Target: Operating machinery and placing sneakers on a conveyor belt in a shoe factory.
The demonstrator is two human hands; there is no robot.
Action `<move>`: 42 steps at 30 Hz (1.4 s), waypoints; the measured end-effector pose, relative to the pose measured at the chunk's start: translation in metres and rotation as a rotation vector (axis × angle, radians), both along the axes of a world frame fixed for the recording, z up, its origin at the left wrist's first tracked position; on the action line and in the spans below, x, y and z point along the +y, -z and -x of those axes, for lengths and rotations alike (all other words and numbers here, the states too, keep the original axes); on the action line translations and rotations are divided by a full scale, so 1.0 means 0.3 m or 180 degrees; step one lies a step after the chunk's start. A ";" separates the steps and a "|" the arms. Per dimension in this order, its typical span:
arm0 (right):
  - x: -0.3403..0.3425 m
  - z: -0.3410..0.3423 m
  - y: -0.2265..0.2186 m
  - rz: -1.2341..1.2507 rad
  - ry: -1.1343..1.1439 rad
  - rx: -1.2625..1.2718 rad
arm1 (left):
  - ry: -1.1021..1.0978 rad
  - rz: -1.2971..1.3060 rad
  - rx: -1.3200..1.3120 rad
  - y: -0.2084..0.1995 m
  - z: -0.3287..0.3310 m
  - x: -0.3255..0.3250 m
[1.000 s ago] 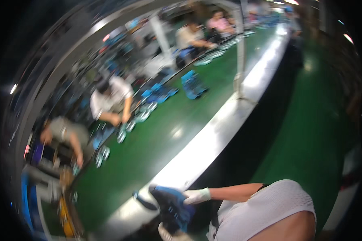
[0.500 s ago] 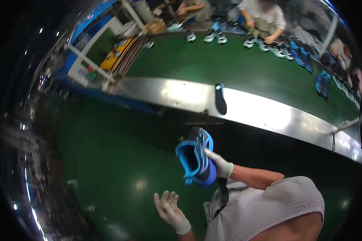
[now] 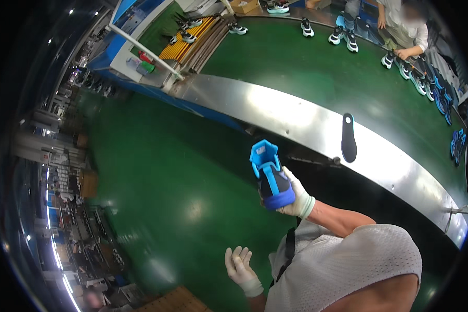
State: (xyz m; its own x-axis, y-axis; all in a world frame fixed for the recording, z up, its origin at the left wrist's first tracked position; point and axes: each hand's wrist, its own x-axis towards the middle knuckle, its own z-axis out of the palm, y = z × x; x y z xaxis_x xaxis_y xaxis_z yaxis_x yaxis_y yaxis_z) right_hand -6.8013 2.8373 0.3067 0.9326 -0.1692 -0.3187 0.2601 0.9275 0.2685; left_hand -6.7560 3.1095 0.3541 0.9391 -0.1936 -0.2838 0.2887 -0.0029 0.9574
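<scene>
My right hand [image 3: 299, 197], in a pale glove, grips a black and blue sneaker [image 3: 276, 182] with a purple-blue sole. The shoe is held up over the floor, its opening and bright blue lining showing; some of my fingers are hidden behind it. Lower and to the left, my gloved left hand [image 3: 240, 266] is held palm up, fingers loosely bent and apart, holding nothing. Beyond the shoe, a black insole [image 3: 349, 140] with a blue edge and a white spot lies on the metal border [image 3: 275, 106] of the conveyor.
Past the metal border runs a green conveyor belt [image 3: 291, 62], with several sneakers [image 3: 343, 37] along its far side. A co-worker [image 3: 404, 31] handles shoes there. Yellow rods [image 3: 190, 39] and a white post [image 3: 145, 49] stand at the far left end. A wooden surface [image 3: 174, 301] shows at the bottom.
The sneaker has been turned in my right hand, so its opening now points away from me. The view has swung left, shifting the belt and insole rightward. My left hand stays empty.
</scene>
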 end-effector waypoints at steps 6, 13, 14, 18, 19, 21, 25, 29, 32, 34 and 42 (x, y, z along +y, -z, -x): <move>-0.163 -0.160 0.013 0.0937 -0.0242 0.0153 | 0.0967 -0.0425 -0.0439 -0.051 -0.284 -0.299; -0.241 -0.293 0.106 0.2451 -0.1504 0.0863 | 0.1841 -0.0500 -0.1168 -0.039 -0.578 -0.525; -0.256 -0.305 0.124 0.2502 -0.1789 0.0857 | 0.2183 -0.0717 -0.1528 -0.036 -0.624 -0.557; -0.288 -0.445 0.134 0.2176 -0.2372 0.0569 | 0.2632 -0.1045 -0.2641 0.023 -0.853 -0.577; -0.293 -0.484 0.137 0.2384 -0.2484 0.0586 | 0.2549 -0.0971 -0.2599 0.030 -0.894 -0.578; -0.301 -0.559 0.140 0.2680 -0.2614 0.0606 | 0.2708 -0.0946 -0.2615 0.036 -0.990 -0.575; -0.311 -0.797 0.181 0.3404 -0.2953 0.0414 | 0.2747 -0.1311 -0.2813 0.057 -1.187 -0.529; -0.270 -1.098 0.205 0.5974 -0.2325 0.2242 | 0.2624 -0.1786 -0.2591 0.147 -1.389 -0.424; -0.192 -1.248 0.065 0.6492 -0.1614 0.1793 | 0.2292 -0.2078 -0.2538 0.275 -1.559 -0.298; -0.136 -1.335 -0.028 0.6563 -0.1593 0.0703 | 0.2043 -0.2399 -0.2067 0.365 -1.652 -0.182; 0.047 -1.713 0.154 0.8029 -0.2419 -0.1602 | 0.1826 -0.2392 -0.1466 0.257 -1.819 -0.146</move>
